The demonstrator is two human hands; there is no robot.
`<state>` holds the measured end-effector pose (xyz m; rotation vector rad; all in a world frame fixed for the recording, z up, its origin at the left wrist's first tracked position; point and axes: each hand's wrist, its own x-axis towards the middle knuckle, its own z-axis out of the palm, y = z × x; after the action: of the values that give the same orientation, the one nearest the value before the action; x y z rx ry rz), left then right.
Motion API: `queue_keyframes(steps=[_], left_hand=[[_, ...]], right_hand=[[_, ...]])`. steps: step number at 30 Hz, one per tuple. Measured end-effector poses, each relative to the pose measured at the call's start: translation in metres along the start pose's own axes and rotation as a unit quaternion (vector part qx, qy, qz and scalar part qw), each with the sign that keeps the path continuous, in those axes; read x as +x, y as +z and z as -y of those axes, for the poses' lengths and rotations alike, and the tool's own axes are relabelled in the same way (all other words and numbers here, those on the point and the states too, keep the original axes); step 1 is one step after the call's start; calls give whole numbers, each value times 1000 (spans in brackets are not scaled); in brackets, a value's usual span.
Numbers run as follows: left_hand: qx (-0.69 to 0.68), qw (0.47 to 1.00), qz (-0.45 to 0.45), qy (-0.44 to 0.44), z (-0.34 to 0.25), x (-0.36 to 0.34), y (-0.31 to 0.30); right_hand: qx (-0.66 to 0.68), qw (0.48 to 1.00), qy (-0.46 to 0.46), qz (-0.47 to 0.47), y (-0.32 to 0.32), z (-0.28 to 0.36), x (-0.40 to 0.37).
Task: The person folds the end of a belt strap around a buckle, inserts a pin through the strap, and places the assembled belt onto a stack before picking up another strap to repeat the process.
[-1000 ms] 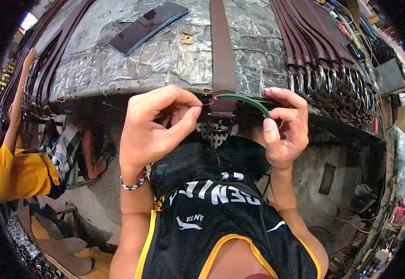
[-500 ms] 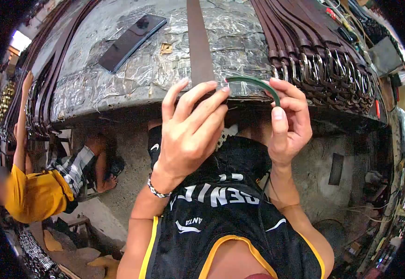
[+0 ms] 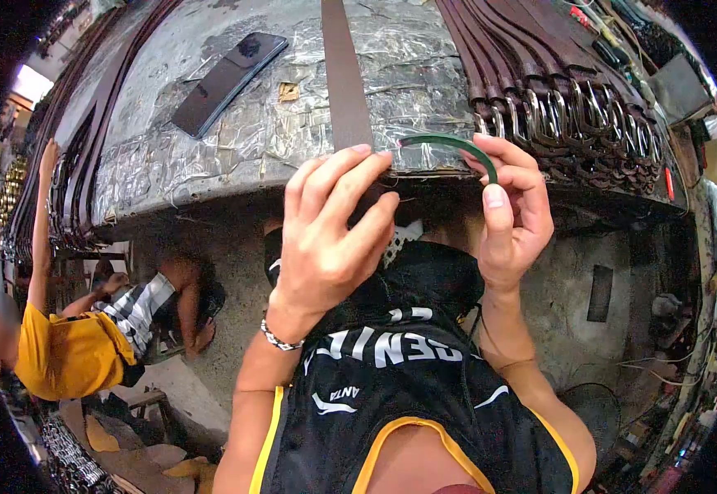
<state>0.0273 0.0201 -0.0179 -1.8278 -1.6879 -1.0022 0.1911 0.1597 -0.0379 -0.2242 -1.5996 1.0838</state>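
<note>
A thin, curved dark green strip [image 3: 445, 142] arches up from my right hand [image 3: 513, 206]. I pinch its lower end between thumb and fingers, and its free tip, pinkish at the end, points left toward my other hand. My left hand [image 3: 325, 226] is at the table's front edge, back of the hand up. Its fingers are half bent and its thumb stands apart from the index finger. A flat brown leather strap [image 3: 346, 78] runs down the table to those fingertips, which overlap its near end.
The table [image 3: 412, 99] has a crinkled, plastic-covered surface. A black phone [image 3: 231, 82] lies left of the strap. Brown belts with metal buckles [image 3: 552, 115] hang over the right edge, and more belts [image 3: 83, 156] hang at left. A person in a yellow shirt [image 3: 74, 354] sits at the left.
My left index finger and thumb have spread farther apart. The green strip stays pinched in my right hand, almost unmoved. The view has shifted slightly, and the person at left has moved an arm.
</note>
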Motion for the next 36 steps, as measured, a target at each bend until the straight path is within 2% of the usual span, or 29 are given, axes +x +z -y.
queue_keyframes(steps=[1,4,14,20,36], left_hand=[[0,1000,2,-26,-6,2,-1],[5,999,-30,-10,-4,2,8],[-77,988,-125,-38,6,1,1],[-91,990,-105,-38,18,0,-12],[-102,989,-105,-29,19,-1,-13]], right_hand=[[-2,1000,-1,4,0,0,0],[-14,1000,1,10,-2,0,0],[21,999,-8,35,-5,-2,1],[-42,994,-47,85,-12,-1,3],[-102,987,-76,100,-12,-2,4]])
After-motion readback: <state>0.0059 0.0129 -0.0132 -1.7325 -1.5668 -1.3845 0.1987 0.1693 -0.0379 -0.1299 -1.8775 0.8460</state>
